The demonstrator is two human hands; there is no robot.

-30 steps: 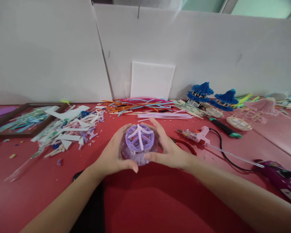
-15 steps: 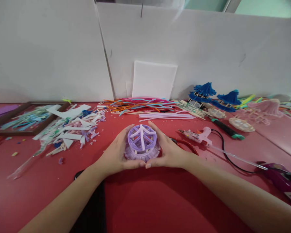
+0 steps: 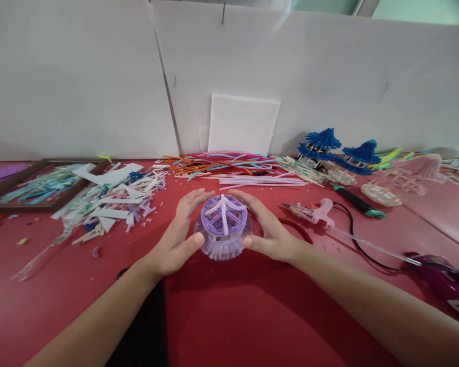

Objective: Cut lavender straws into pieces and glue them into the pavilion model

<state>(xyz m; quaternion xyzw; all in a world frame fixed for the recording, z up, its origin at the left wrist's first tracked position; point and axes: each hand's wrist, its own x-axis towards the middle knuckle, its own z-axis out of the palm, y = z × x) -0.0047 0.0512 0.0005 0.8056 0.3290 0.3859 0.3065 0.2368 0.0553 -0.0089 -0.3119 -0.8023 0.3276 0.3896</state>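
1. Left hand (image 3: 176, 244) and right hand (image 3: 271, 232) have spread; thumbs nearly met half a second ago.
2. Fingers and thumbs apart around my purple model (image 3: 224, 224); can't tell contact.
3. It's upright, over red tabletop (image 3: 229, 311).

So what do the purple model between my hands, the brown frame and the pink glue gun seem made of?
Purple model: perhaps chenille or foam, from its matte, soft-edged strips.
Brown frame: wood or plastic, judging by smooth, dark bars.
Pink glue gun: probably plastic, given its smooth moulded body.
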